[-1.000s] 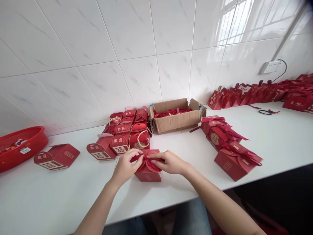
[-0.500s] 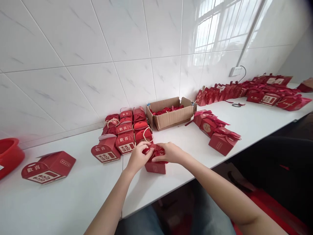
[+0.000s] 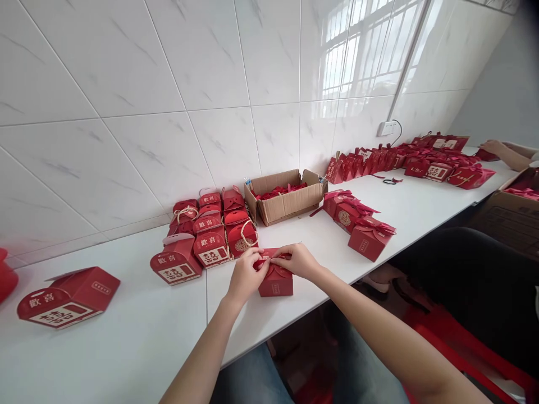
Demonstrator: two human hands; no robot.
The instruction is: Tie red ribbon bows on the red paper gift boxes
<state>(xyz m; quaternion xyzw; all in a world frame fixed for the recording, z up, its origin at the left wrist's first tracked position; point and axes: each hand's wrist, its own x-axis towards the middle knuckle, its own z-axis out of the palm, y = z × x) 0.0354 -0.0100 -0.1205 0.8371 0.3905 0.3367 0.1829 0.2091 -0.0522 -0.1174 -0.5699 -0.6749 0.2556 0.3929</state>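
A small red gift box (image 3: 276, 286) stands upright near the front edge of the white table, between my hands. My left hand (image 3: 247, 274) comes from the left with thumb and fingers pinched over the box top. From the right, my right hand (image 3: 298, 261) also pinches there, its fingertips almost meeting the left ones. Between them is what looks like a red ribbon (image 3: 275, 269), mostly covered by the fingers. Just left, red boxes with cord handles (image 3: 211, 247) stand packed in rows. Red boxes tied with ribbon bows (image 3: 370, 238) sit to the right.
An open cardboard box (image 3: 290, 205) holding red ribbons stands against the tiled wall. A lone red box (image 3: 71, 297) lies at left by a red basin (image 3: 6, 275). Scissors (image 3: 391, 181) and many boxes (image 3: 438, 163) are at far right, near another person's hand (image 3: 497, 148).
The view has shifted, so the wall and boxes appear further left. My fingertips have drawn together into pinches over the box top, and the ribbon shows less between them.
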